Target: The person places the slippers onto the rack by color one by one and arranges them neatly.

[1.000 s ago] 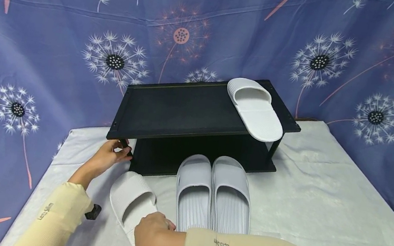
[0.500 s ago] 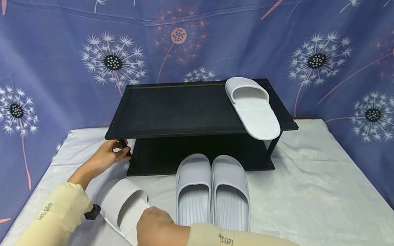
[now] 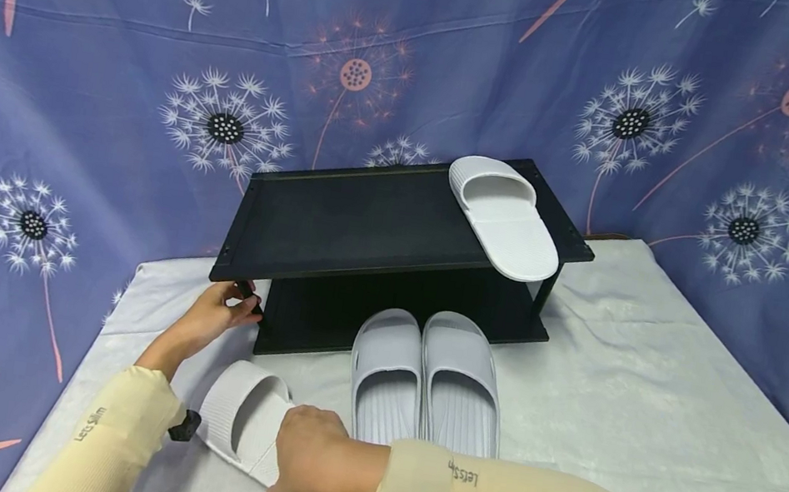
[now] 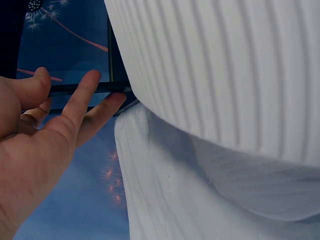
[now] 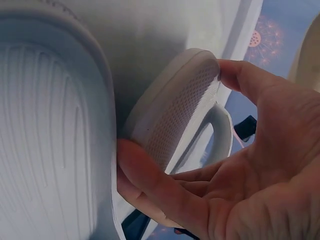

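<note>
My right hand (image 3: 304, 456) grips the heel of a white slipper (image 3: 241, 418), tilted up off the white cloth at the lower left; the right wrist view shows its fingers (image 5: 165, 192) and thumb curled round that slipper (image 5: 175, 122). My left hand (image 3: 218, 314) holds the front left leg of a black two-tier rack (image 3: 367, 225); the left wrist view shows its fingers (image 4: 85, 105) round the dark frame (image 4: 90, 87), with the white slipper (image 4: 225, 75) close overhead. The matching white slipper (image 3: 505, 215) lies on the rack's top shelf at the right.
A pair of pale grey slippers (image 3: 424, 380) stands side by side on the white cloth (image 3: 645, 399) in front of the rack. A blue dandelion-print backdrop (image 3: 92, 27) hangs behind and along both sides.
The right hand has lifted and tilted the white slipper, swinging its toe leftward off the cloth. The left hand has stayed on the rack leg.
</note>
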